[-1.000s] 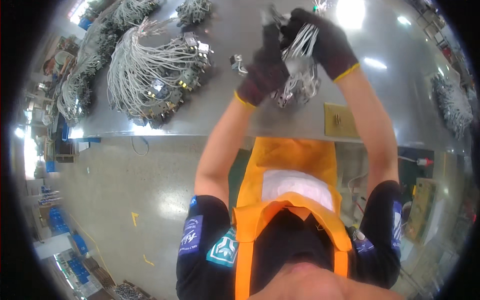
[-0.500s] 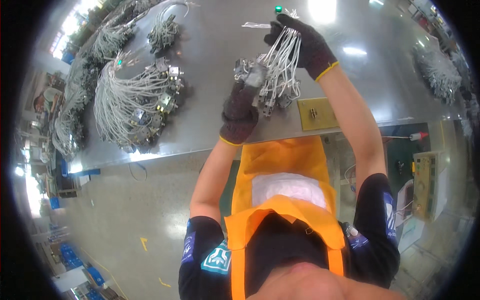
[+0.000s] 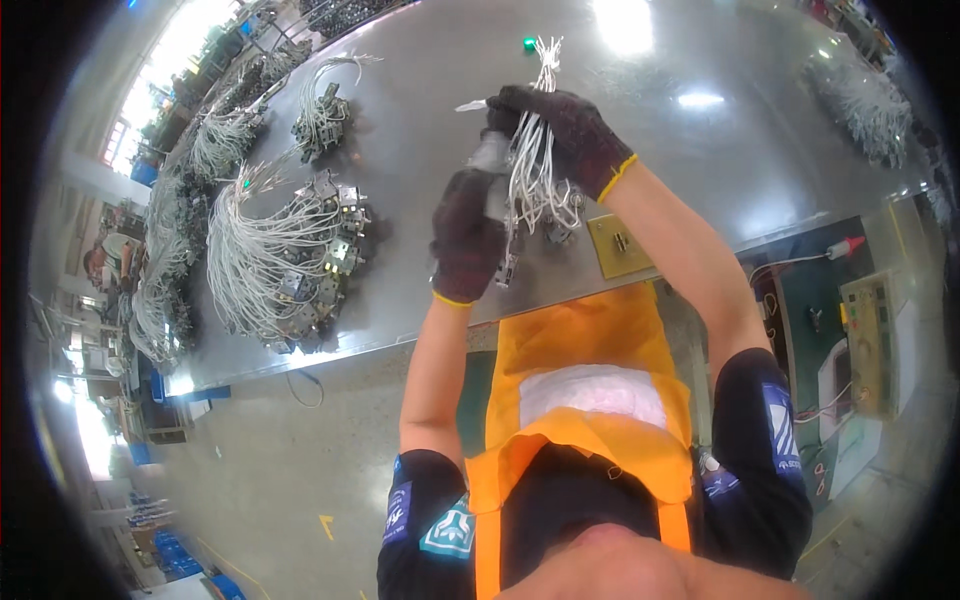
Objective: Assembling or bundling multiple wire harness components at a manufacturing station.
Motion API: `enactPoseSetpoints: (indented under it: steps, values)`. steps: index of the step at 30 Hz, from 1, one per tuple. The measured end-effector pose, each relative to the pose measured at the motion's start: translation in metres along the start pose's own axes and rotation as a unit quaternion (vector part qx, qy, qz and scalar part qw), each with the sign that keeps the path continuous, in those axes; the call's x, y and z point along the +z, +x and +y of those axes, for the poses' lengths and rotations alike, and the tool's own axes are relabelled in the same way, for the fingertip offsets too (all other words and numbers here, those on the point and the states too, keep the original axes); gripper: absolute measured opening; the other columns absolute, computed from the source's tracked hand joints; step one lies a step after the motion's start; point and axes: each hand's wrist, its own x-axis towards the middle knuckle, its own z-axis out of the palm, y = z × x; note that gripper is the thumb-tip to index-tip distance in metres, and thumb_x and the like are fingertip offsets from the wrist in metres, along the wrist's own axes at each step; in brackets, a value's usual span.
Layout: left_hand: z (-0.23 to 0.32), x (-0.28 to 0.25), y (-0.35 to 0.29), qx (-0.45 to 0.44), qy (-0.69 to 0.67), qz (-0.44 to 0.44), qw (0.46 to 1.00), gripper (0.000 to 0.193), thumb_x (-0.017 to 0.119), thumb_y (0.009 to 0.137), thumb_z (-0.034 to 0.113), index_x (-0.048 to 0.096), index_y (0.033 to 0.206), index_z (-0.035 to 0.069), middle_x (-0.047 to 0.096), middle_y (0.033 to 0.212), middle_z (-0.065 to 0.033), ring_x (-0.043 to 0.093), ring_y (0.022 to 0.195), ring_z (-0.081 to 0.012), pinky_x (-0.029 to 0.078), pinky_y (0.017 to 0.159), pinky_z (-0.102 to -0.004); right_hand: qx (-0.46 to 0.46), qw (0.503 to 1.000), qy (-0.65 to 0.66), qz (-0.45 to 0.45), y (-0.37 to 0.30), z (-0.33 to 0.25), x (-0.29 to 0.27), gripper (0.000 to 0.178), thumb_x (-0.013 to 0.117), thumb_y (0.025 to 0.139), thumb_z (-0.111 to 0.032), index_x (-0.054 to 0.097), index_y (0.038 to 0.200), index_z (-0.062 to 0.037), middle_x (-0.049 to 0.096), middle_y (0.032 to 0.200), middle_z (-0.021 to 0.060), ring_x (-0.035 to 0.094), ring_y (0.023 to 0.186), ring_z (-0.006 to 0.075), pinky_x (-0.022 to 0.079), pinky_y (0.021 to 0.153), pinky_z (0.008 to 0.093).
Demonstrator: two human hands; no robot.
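Note:
My right hand [image 3: 568,135], in a dark glove with a yellow cuff, is closed around the upper part of a bundle of white wires [image 3: 530,185]. The cut ends fan out above it, and small metal parts hang at the lower end. My left hand [image 3: 468,238], gloved alike, is closed on a pale translucent plastic piece [image 3: 489,155] beside the bundle. A thin clear strip [image 3: 470,105] sticks out left of my right fingers. The fingertips of both hands are partly hidden.
On the metal table [image 3: 420,60] lie a large wire bundle [image 3: 255,255] and a smaller one [image 3: 322,122] at left. More bundles [image 3: 165,270] line the far left; another [image 3: 870,115] is at right. A brass-coloured plate [image 3: 612,258] sits at the front edge. A green button [image 3: 529,44] is farther back.
My right hand has come nearer and slightly left with the wire bundle, whose top ends now show above it. My left hand has shifted slightly left. The whole view has turned a little.

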Motion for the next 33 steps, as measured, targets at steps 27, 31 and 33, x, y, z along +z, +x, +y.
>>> enactPoseSetpoints:
  steps: [27, 31, 33]
  values:
    - [-0.044, 0.116, -0.022, 0.061, -0.036, -0.182, 0.981, 0.030, 0.061, 0.069, 0.013, 0.061, 0.099, 0.011, 0.064, 0.103, -0.0101, 0.061, 0.098, -0.0290, 0.051, 0.086, -0.0376, -0.162, 0.847, -0.501, 0.066, -0.066, 0.045, -0.079, 0.019, 0.063, 0.093, -0.012, 0.068, 0.110, -0.0067, 0.067, 0.089, 0.0039, 0.063, 0.077, 0.0109, 0.050, 0.064, 0.0271]
    - [-0.041, 0.133, -0.021, 0.062, 0.044, -0.141, 0.987, 0.024, 0.059, 0.072, 0.015, 0.063, 0.095, 0.012, 0.066, 0.090, -0.0111, 0.064, 0.089, -0.0319, 0.050, 0.084, -0.0413, -0.179, 0.952, -0.248, -0.003, -0.048, 0.003, -0.052, 0.055, 0.072, 0.086, -0.020, 0.050, 0.134, -0.0055, 0.066, 0.103, 0.0086, 0.064, 0.089, 0.0124, 0.054, 0.070, 0.0291]
    - [-0.036, 0.146, -0.022, 0.060, 0.025, -0.184, 0.981, 0.025, 0.060, 0.071, 0.016, 0.064, 0.096, 0.012, 0.066, 0.086, -0.0119, 0.064, 0.086, -0.0335, 0.049, 0.082, -0.0424, -0.137, 0.936, -0.318, 0.062, -0.030, -0.041, -0.041, 0.071, 0.080, 0.078, -0.021, 0.044, 0.137, -0.0036, 0.066, 0.104, 0.0102, 0.066, 0.089, 0.0150, 0.055, 0.076, 0.0302]
